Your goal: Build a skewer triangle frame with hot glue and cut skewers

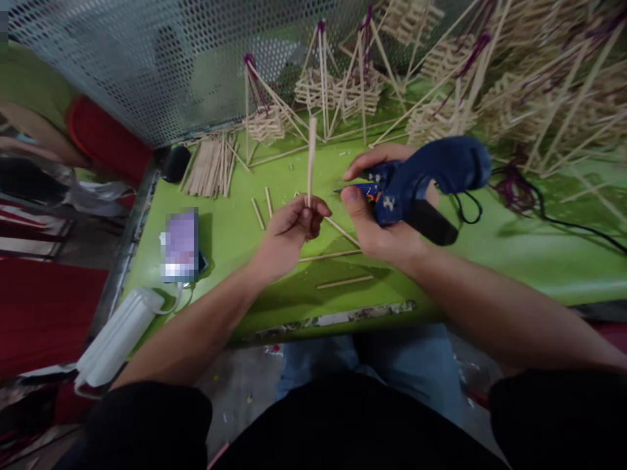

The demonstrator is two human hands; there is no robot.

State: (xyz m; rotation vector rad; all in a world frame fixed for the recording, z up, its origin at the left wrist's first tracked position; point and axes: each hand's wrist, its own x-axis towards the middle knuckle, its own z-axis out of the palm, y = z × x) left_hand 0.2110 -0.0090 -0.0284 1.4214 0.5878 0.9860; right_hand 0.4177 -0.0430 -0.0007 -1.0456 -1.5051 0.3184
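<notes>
Between the fingertips of my left hand point(298, 222), a thin wooden stick point(311, 156) stands upright. My right hand point(375, 215) is wrapped round a dark blue glue gun point(416, 179), whose narrow tip points left toward the stick without touching it. Below and between my hands, loose sticks point(345, 282) lie on the green table point(235, 254). Two short sticks point(258, 214) rest just left of my left hand. A bundle of sticks point(208, 166) lies farther back on the left.
Several stick structures with purple ties point(321, 85) fill the back and right, before a perforated metal panel point(196, 72). A phone point(181, 245) and a white object point(120, 333) are at left, with a black case point(175, 163). A black cable point(568, 222) runs right. Another person point(39, 111) is far left.
</notes>
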